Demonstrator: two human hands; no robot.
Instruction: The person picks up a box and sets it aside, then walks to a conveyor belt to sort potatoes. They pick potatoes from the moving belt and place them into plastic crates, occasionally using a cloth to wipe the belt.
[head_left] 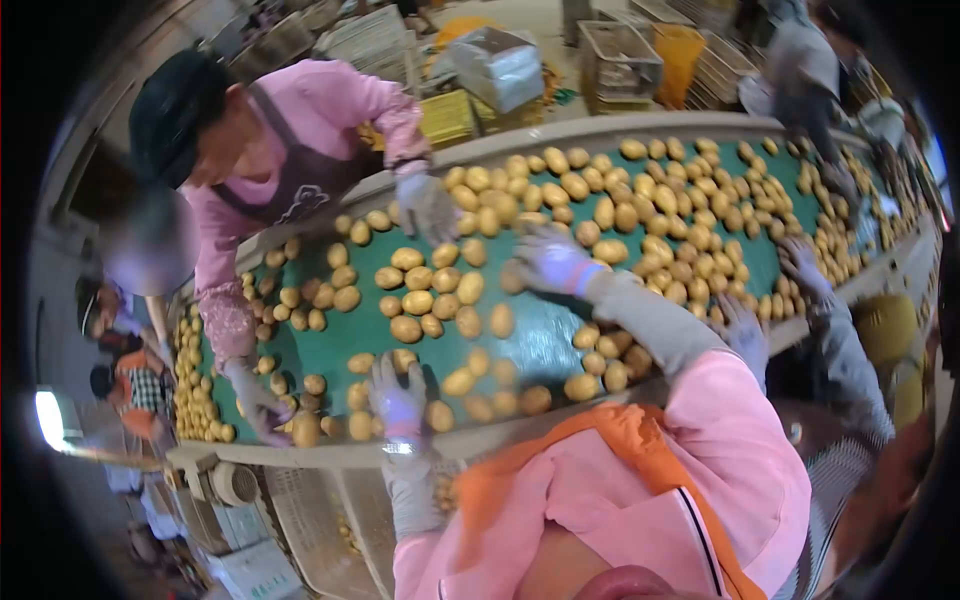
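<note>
Plainly nearest the middle of the belt (540, 345): right hand (550, 262), gloved, stretched out with fingers curled toward a potato (513, 278) lying right at the fingertips, long axis roughly across the belt. Impossible to tell whether that grip is closed on it or merely touching. Left hand (398, 395) back at the belt's near edge, fingers apart and laid flat among loose potatoes (460, 382), clamped on nothing visible. At the belt's far edge, a co-worker's gloved hand (428, 205). Both palms hidden; belt's ends smeared by lens curve, hard to make out.
</note>
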